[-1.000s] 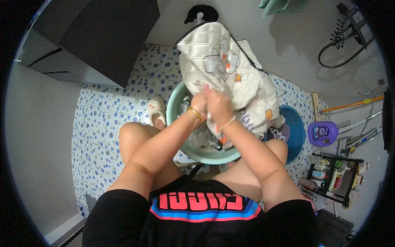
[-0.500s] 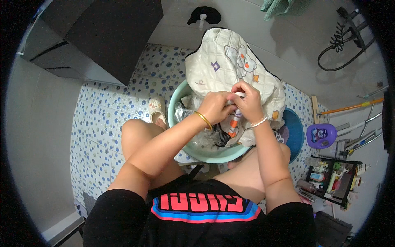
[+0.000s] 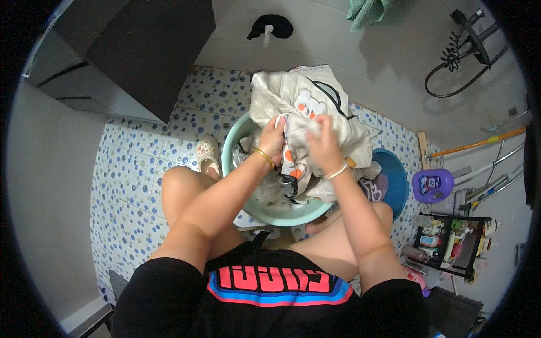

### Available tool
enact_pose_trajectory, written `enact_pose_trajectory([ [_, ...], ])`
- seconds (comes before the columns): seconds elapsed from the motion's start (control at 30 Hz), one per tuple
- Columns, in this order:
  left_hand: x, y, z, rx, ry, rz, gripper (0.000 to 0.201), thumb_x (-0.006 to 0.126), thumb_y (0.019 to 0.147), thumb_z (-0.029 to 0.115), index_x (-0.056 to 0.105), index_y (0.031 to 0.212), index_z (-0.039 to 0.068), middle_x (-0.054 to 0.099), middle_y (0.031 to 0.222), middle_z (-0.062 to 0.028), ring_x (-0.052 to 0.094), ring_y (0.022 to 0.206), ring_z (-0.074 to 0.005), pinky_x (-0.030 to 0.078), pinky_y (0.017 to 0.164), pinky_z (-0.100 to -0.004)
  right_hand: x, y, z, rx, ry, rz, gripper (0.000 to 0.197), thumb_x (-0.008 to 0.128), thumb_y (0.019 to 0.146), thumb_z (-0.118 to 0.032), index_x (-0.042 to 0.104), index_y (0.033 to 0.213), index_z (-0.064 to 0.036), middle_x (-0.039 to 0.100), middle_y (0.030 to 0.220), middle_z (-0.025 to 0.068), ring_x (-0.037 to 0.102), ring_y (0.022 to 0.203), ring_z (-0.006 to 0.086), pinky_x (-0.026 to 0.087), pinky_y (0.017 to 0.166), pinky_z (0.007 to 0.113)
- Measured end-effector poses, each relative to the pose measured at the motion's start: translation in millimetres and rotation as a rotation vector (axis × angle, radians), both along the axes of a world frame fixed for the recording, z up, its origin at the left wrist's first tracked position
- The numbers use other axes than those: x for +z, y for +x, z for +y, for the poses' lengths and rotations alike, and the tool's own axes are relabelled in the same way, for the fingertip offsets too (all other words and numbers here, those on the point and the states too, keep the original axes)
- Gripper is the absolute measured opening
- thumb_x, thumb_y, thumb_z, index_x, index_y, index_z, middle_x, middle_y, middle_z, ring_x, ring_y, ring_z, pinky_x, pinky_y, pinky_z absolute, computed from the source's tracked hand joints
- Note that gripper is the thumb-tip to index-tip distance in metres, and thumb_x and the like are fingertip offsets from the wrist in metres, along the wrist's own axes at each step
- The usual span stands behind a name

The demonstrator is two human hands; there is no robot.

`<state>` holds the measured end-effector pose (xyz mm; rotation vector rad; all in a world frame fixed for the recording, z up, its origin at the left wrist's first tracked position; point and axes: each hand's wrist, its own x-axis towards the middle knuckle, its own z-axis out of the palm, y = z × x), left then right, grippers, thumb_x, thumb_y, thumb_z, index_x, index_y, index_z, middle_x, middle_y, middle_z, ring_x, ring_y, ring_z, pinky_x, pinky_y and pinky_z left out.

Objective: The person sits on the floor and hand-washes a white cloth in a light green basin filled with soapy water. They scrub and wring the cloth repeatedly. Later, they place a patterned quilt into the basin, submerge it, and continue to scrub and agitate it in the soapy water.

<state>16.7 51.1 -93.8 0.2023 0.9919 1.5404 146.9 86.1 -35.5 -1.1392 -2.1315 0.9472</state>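
Note:
A cream quilted cover (image 3: 275, 93) with cartoon prints and dark edging is bunched over a pale green basin (image 3: 228, 155) between my knees. My left hand (image 3: 272, 142), with a gold bangle at the wrist, is closed around a fold near the cover's middle. Beside it, my right hand (image 3: 326, 147) is over the same cloth, its fingers smeared by motion, so I cannot tell whether they grip. Clear, wet-looking material, perhaps plastic or water, shows at the near left inside the basin. The cover hides most of the basin's inside.
To the right stands a blue tub (image 3: 400, 183) with dark fabric in it. Beyond are a purple detergent bottle (image 3: 433, 186), a black rack (image 3: 459, 245) of bottles and leaning poles. A cream clog (image 3: 207, 155) is on my foot left of the basin. Dark cabinet (image 3: 146, 56) at far left.
My hands were close together at a white part of the cloth and are now apart. The cover's raised far part has dropped and folded over, showing a different print. The view has shifted slightly.

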Motion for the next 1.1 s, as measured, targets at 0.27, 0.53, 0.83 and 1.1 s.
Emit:
enact_pose_trajectory([
  [0.27,-4,38,2,-0.018,-0.17,0.208,0.05,0.035,0.089,0.041,0.055,0.08,-0.004,0.054,0.07,-0.0079,0.045,0.063,-0.0158,0.038,0.057,-0.0308,-36,-15,12,-0.172,0.253,-0.091,0.02,0.041,0.085,-0.018,0.052,0.078,-0.0034,0.054,0.063,0.0184,0.054,0.054,0.0336,0.042,0.049,0.042],
  [0.53,-33,28,7,-0.25,-0.074,-0.034,0.035,0.039,0.088,0.032,0.055,0.097,0.003,0.058,0.085,-0.0064,0.055,0.07,-0.0178,0.046,0.064,-0.0312,-41,-21,20,-0.141,0.323,-0.141,0.027,0.041,0.086,-0.022,0.052,0.071,-0.0031,0.054,0.059,0.0171,0.055,0.053,0.0344,0.043,0.049,0.042],
  [0.83,36,-32,-1,-0.323,0.011,-0.211,0.048,0.035,0.088,0.042,0.05,0.107,0.001,0.058,0.101,-0.0102,0.057,0.089,-0.0207,0.045,0.081,-0.0347,14,49,51,0.23,0.314,-0.303,0.048,0.074,0.058,-0.031,0.055,0.094,-0.0059,0.054,0.102,0.0093,0.049,0.094,0.0259,0.035,0.084,0.034],
  [1.1,13,-64,-18,-0.183,0.071,0.41,0.026,0.049,0.087,0.026,0.054,0.092,0.001,0.058,0.083,-0.0029,0.052,0.072,-0.0079,0.043,0.065,-0.0231,3,74,54,-0.423,0.639,-0.077,0.026,0.067,0.063,-0.011,0.055,0.085,-0.0056,0.052,0.1,0.0104,0.044,0.099,0.0273,0.03,0.087,0.038],
])
